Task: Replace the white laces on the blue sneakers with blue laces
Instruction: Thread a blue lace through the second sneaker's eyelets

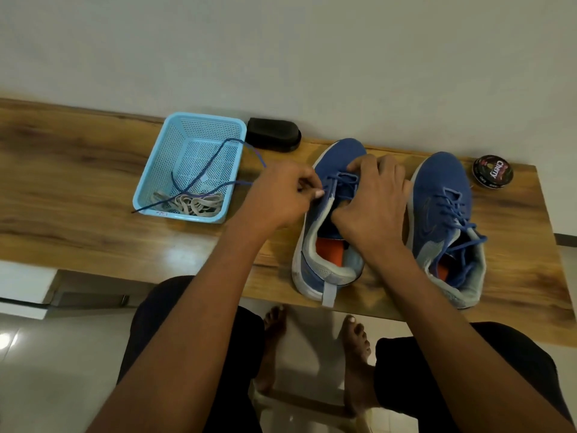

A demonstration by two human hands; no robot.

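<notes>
Two blue sneakers stand on the wooden table (78, 182). The left sneaker (315, 245) is partly threaded with a blue lace (199, 176) whose loose ends trail over the light blue basket (162, 170). My left hand (278, 195) pinches this lace at the shoe's left eyelets. My right hand (374, 204) presses on the tongue and upper of the same shoe. The right sneaker (443, 220) carries a blue lace through all its eyelets. The white laces (193, 203) lie bunched in the basket.
A black shoe brush (273, 132) lies against the wall behind the basket. A round tin of shoe polish (492, 171) sits at the table's far right. My knees and bare feet (315, 345) are below the table's front edge.
</notes>
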